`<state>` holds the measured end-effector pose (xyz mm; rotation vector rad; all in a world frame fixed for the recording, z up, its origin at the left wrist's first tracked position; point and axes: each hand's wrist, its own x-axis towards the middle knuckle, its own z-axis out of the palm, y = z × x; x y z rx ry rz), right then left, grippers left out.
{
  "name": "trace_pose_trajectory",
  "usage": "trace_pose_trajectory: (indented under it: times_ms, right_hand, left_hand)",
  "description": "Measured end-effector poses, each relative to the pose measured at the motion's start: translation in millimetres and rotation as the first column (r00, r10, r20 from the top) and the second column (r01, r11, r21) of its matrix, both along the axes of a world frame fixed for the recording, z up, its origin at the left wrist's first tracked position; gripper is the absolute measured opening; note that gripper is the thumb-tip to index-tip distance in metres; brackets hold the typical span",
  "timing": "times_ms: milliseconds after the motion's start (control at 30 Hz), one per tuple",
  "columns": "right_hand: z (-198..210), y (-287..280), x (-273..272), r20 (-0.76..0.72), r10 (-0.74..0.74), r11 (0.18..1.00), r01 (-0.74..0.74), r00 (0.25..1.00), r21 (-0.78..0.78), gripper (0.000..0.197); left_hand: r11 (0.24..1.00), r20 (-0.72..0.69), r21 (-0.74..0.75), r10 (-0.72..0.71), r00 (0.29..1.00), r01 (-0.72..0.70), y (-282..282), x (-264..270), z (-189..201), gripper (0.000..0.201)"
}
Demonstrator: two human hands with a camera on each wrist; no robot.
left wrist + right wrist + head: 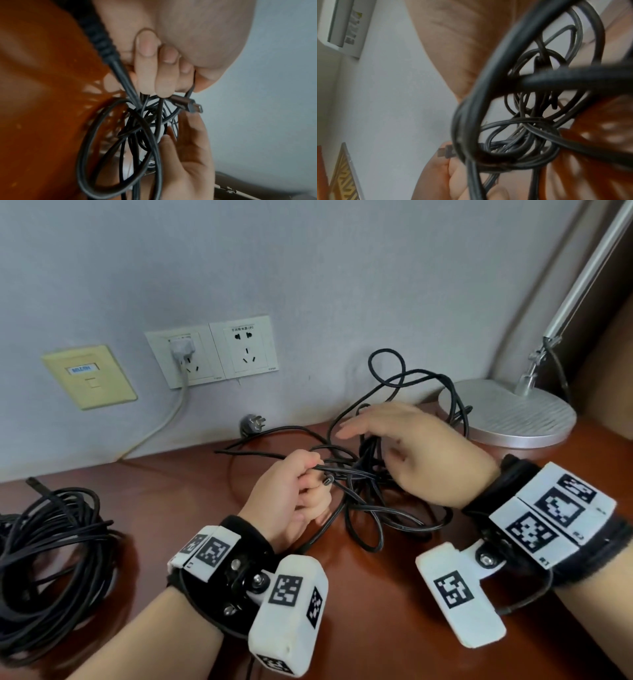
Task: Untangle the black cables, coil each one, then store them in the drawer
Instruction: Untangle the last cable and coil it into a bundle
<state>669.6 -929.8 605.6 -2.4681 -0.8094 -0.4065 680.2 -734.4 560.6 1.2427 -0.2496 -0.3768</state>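
A tangle of black cables is spread on the brown desk between the two hands. Several strands of it are gripped by the left hand, whose fingers are curled tightly together around them; a small metal connector is seen projecting just past those fingertips, toward the right hand. The right hand is held over the far side of the tangle with its fingers straight and slightly spread, and loops are draped against the palm; whether any strand is pinched there cannot be told. Thick loops are seen crossing close in front of the right wrist view, with thinner strands knotted behind them. One strand is led away from the left fingers to a black plug lying at the wall. A coiled bundle of black cable is laid on the desk well to the left of the left hand. A silver lamp base is set just beyond the right fingers, and wall sockets are mounted above.
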Motion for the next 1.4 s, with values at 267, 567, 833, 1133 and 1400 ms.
trace_pose_trajectory:
  times_ms: [267, 567, 833, 1133, 1400]
  right_hand:
    - [7, 7, -1, -0.227, -0.168, 0.861, 0.031, 0.959, -0.507, 0.060]
    - [10, 0, -4, -0.179, -0.228, 0.819, 0.090, 0.957, -0.566, 0.013]
    - [12, -1, -3, -0.065, -0.426, 0.748, 0.311, 0.902, -0.587, 0.032]
    - [17, -15, 2, -0.022, -0.619, 0.721, 0.558, 0.785, -0.411, 0.034]
    - [22, -23, 3, -0.062, -0.724, 0.680, 0.696, 0.687, -0.232, 0.047]
  left_hand:
    - [0.995, 0.023, -0.033, -0.089, 0.996, 0.090, 2, 5, -6, 0.040]
    - [0.997, -0.005, -0.055, -0.057, 0.998, 0.057, 3, 4, -4, 0.041]
    - [0.994, 0.086, 0.066, 0.078, 0.993, -0.084, -3, -2, 2, 0.035]
    - [0.991, 0.065, -0.012, 0.137, 0.988, -0.136, -1, 5, -3, 0.032]
    - [0.950, 0.061, 0.051, 0.303, 0.951, -0.307, -4, 4, 0, 0.030]
